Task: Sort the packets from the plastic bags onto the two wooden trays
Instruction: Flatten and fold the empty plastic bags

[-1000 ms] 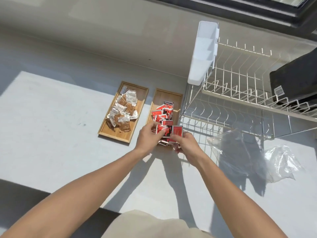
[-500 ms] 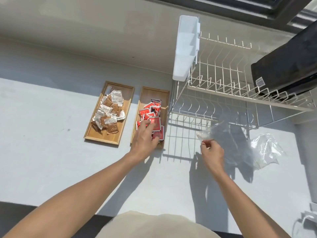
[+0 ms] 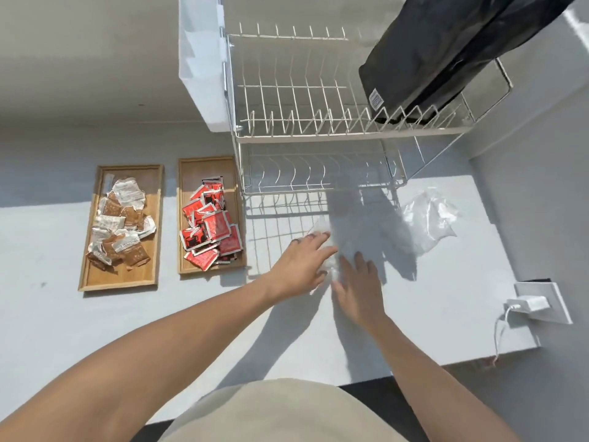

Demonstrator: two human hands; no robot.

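Note:
Two wooden trays lie side by side on the white counter. The left tray [image 3: 121, 277] holds several brown and silver packets [image 3: 118, 224]. The right tray [image 3: 207, 169] holds several red packets [image 3: 210, 229]. To the right of the trays a clear plastic bag [image 3: 319, 225] lies flat in the glare, in front of the dish rack. My left hand [image 3: 299, 263] and my right hand [image 3: 360, 282] both rest on it with fingers stretched out, side by side. A second crumpled clear bag [image 3: 428, 218] lies farther right. I see no packets in either bag.
A white wire dish rack [image 3: 318, 132] stands behind the hands, with a white plastic cutlery holder [image 3: 200, 68] on its left side and a black pouch [image 3: 446, 49] leaning on its top tier. A wall socket with a white charger [image 3: 532, 303] sits at the right.
My left hand left the red packets on the right tray and moved right onto the clear bag. My right hand went from pinching the bag's edge to lying flat on it. The view shifted right.

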